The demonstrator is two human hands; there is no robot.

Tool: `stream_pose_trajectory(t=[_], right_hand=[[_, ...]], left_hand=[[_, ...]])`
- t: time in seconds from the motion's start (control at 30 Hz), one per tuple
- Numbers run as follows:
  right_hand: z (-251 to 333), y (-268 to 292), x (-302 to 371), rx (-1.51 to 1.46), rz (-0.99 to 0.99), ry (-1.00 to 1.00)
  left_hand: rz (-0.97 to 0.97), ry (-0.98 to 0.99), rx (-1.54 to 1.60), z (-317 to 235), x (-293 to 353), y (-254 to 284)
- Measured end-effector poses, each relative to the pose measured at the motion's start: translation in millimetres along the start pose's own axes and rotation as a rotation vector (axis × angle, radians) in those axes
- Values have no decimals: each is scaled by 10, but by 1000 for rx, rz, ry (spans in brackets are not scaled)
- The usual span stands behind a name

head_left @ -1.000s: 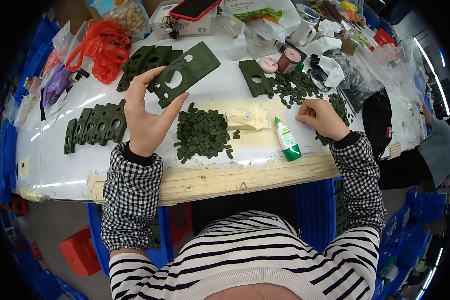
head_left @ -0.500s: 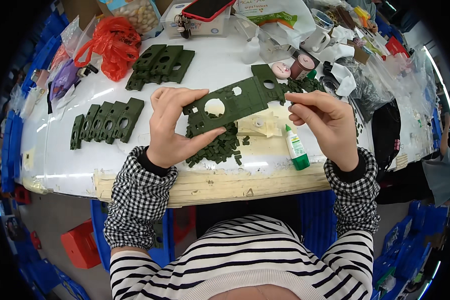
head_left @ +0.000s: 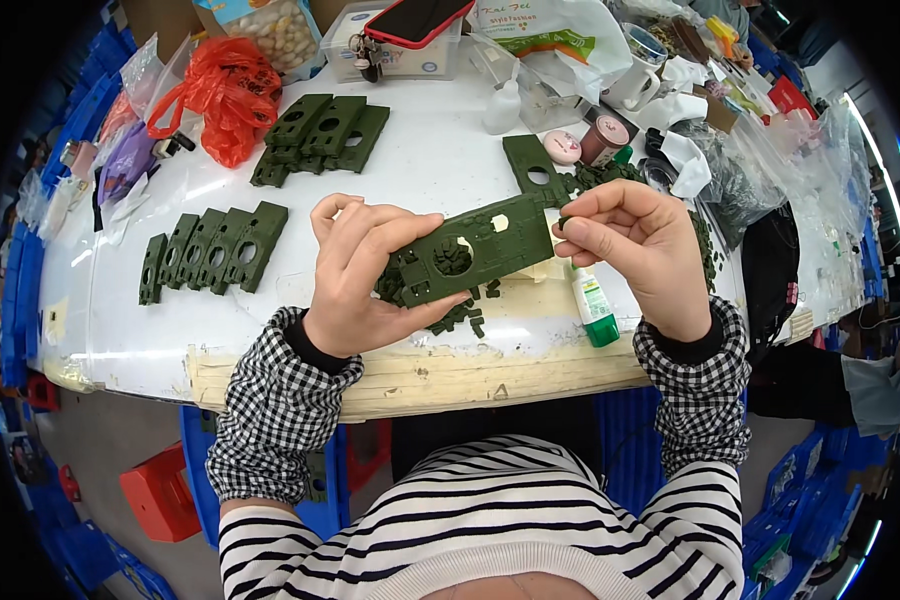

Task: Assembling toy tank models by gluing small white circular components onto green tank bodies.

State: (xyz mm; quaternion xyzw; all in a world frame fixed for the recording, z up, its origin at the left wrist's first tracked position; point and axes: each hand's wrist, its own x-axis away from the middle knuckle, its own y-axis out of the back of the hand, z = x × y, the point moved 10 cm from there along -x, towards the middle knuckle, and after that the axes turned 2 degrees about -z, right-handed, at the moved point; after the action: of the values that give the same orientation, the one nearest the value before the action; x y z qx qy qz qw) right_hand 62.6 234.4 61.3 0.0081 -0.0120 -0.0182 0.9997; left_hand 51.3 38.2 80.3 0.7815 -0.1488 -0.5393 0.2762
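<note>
Fingers of both hands (head_left: 370,270) (head_left: 635,245) clamped on green plate (head_left: 470,255), long axis left-right, right end higher.

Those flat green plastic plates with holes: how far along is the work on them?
Seemingly done: two rows of flat dark green plastic plates and on the white table. In hand: the left hand holds one green plate; the right hand pinches a small piece at its end. Left: loose small green pieces underneath.
</note>
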Motion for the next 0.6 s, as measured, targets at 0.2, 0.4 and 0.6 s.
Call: stream_pose_trajectory(t=[0.2,0.4,0.6], right_hand=[[130,-33,-4,111,-3,181],[234,-100,12,186,-29,276],[272,-197,14,368,-61,396]], left_hand=[[-56,-4,-7,-7,-7,43],[-18,-25,-36,-53,1,27],[-17,-29,-57,-81,19,15]])
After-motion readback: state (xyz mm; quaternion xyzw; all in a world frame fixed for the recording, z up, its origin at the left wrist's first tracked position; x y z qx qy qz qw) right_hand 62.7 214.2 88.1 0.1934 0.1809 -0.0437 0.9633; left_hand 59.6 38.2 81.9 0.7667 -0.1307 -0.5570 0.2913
